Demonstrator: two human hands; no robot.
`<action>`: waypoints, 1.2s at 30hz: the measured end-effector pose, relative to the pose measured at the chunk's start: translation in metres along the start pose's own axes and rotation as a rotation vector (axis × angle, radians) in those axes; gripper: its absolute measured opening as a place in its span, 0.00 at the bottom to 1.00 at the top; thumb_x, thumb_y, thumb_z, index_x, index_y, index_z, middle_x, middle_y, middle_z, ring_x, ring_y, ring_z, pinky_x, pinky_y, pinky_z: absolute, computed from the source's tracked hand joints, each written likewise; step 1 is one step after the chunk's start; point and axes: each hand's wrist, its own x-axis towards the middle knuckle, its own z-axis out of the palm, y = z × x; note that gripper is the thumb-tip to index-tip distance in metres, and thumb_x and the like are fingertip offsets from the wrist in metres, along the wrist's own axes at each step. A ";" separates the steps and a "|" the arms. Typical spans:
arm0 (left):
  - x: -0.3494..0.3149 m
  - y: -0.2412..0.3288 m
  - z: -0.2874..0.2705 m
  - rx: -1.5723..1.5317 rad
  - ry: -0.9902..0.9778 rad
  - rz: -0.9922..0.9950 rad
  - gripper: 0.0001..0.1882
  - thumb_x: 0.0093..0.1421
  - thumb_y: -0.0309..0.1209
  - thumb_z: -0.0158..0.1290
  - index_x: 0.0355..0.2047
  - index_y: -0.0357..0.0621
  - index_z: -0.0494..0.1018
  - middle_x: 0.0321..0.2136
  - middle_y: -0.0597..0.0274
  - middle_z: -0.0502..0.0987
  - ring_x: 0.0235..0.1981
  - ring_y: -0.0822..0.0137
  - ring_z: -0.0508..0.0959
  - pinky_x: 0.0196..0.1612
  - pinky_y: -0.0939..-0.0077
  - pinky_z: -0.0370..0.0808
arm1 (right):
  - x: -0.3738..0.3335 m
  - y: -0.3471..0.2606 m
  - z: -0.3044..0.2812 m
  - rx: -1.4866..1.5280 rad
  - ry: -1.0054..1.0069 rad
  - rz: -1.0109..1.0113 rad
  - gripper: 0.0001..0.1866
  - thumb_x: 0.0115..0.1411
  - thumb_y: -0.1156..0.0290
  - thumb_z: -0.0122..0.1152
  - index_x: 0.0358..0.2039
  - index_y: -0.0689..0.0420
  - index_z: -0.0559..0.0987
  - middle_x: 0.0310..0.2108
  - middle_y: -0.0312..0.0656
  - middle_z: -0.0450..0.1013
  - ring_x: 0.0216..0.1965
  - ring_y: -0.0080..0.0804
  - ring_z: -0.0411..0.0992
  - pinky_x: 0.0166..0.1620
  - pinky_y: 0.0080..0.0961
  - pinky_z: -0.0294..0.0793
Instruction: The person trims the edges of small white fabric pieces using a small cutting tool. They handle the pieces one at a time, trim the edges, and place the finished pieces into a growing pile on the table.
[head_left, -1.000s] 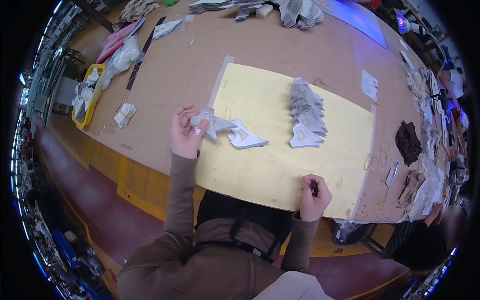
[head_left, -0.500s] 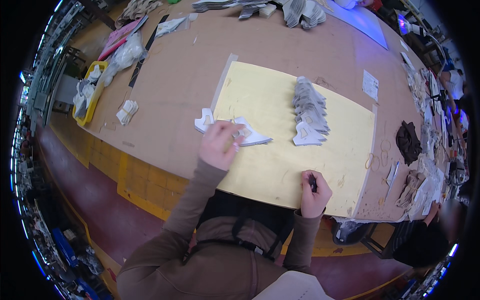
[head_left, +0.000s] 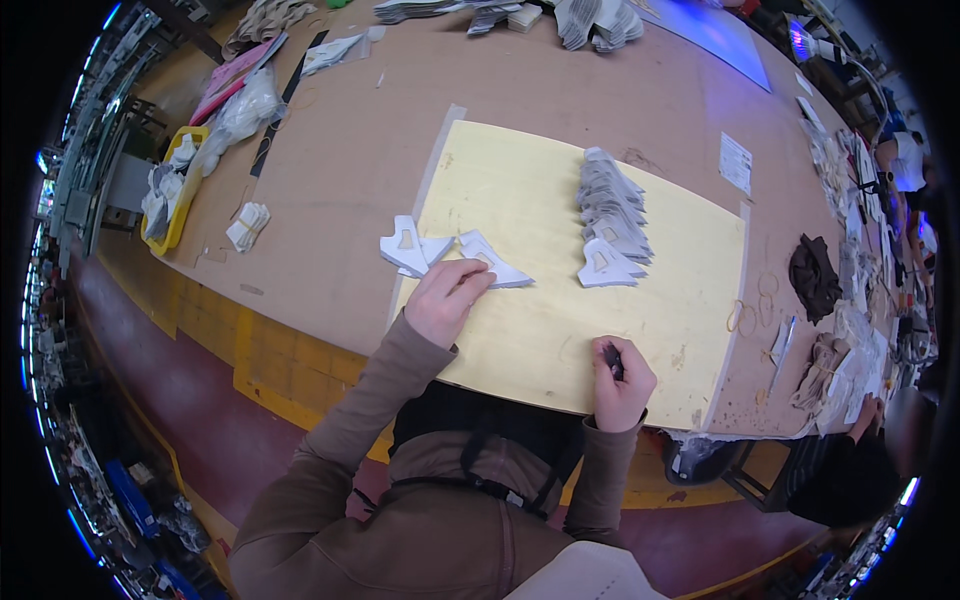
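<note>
A yellow board (head_left: 540, 300) is laid mid-frame on the brown table (head_left: 350, 160) as a work surface. A fanned stack of white cutouts (head_left: 610, 215) is kept right of centre. One white cutout (head_left: 490, 265) is pinned flat under the left hand (head_left: 445, 300), fingers extended. A dark pen (head_left: 614, 362) is gripped in the closed right hand (head_left: 622, 380).

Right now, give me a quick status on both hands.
Left hand on white cut piece. Right hand grips dark pen. Stack of pieces lies apart.
</note>
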 end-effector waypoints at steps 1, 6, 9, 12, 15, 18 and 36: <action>0.000 0.000 0.000 0.001 -0.001 0.004 0.12 0.51 0.19 0.58 0.37 0.39 0.76 0.41 0.58 0.76 0.42 0.57 0.76 0.47 0.67 0.74 | 0.000 0.000 0.000 0.000 -0.001 0.000 0.00 0.58 0.82 0.59 0.30 0.65 0.77 0.20 0.31 0.67 0.23 0.14 0.60 0.28 0.14 0.61; 0.002 -0.001 -0.003 -0.077 -0.004 -0.025 0.16 0.50 0.21 0.60 0.41 0.38 0.76 0.44 0.56 0.74 0.47 0.55 0.74 0.51 0.65 0.72 | 0.000 0.002 0.000 0.012 0.004 -0.011 0.01 0.57 0.80 0.60 0.31 0.64 0.77 0.21 0.34 0.68 0.22 0.16 0.60 0.27 0.15 0.61; 0.006 0.003 -0.004 0.039 0.121 -0.112 0.19 0.50 0.23 0.62 0.43 0.38 0.74 0.49 0.54 0.72 0.51 0.52 0.71 0.55 0.61 0.69 | -0.001 0.004 0.000 -0.001 0.012 -0.035 0.03 0.56 0.79 0.62 0.31 0.64 0.78 0.21 0.40 0.70 0.20 0.21 0.61 0.26 0.18 0.63; 0.010 0.005 -0.004 0.129 0.074 -0.108 0.19 0.49 0.25 0.62 0.43 0.38 0.72 0.53 0.52 0.68 0.54 0.50 0.68 0.57 0.59 0.66 | -0.001 0.006 -0.001 -0.008 0.007 -0.051 0.03 0.56 0.79 0.62 0.32 0.64 0.78 0.22 0.41 0.71 0.20 0.22 0.62 0.26 0.19 0.63; 0.010 0.007 -0.006 0.085 0.125 -0.081 0.17 0.50 0.23 0.60 0.41 0.37 0.72 0.48 0.54 0.72 0.52 0.51 0.69 0.57 0.59 0.66 | -0.002 0.006 -0.001 0.006 0.015 -0.070 0.04 0.56 0.79 0.62 0.32 0.64 0.78 0.22 0.42 0.72 0.20 0.23 0.64 0.26 0.19 0.65; 0.002 0.009 -0.014 -0.045 0.068 0.006 0.14 0.50 0.20 0.58 0.39 0.37 0.72 0.39 0.56 0.76 0.46 0.55 0.75 0.53 0.62 0.70 | -0.003 0.005 -0.001 -0.009 0.019 -0.087 0.04 0.57 0.78 0.62 0.32 0.64 0.78 0.23 0.42 0.72 0.21 0.24 0.65 0.27 0.20 0.65; 0.021 -0.053 -0.030 0.010 0.287 -0.322 0.19 0.53 0.32 0.63 0.45 0.40 0.75 0.52 0.51 0.72 0.53 0.53 0.70 0.58 0.62 0.66 | -0.008 0.009 0.001 -0.084 0.060 -0.172 0.04 0.56 0.77 0.62 0.33 0.61 0.79 0.22 0.45 0.72 0.20 0.30 0.68 0.27 0.24 0.68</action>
